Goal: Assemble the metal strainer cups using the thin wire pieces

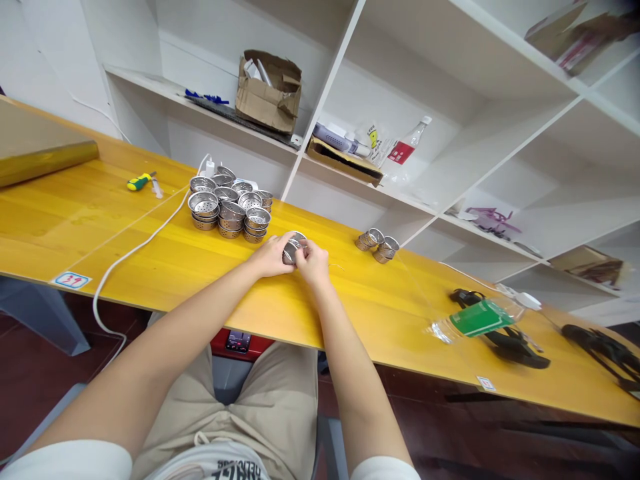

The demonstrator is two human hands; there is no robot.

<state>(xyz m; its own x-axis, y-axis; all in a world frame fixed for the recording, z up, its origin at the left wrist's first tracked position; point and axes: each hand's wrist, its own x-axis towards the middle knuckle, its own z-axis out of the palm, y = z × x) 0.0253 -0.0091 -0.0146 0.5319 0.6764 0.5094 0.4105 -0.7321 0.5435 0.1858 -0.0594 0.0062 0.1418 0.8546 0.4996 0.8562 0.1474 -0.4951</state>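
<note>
Between my hands, just above the yellow table, is a small round metal strainer cup point(291, 250); it may be more than one nested together. My left hand point(273, 257) is wrapped round its left side. The fingers of my right hand point(313, 262) pinch it from the right. Close by on the left, several stacks of perforated metal strainer cups point(231, 212) stand in a cluster. Two smaller stacks of the same cups point(384, 249) stand farther off on the right. Where the fingers overlap, part of the held cup is hidden.
A white cable point(145, 245) runs across the yellow table point(295, 310) on the left, near a green and yellow screwdriver point(141, 181). On the right lies a bottle with a green label point(483, 318) beside black sandal-like items point(520, 350). White shelving point(327, 80) stands behind.
</note>
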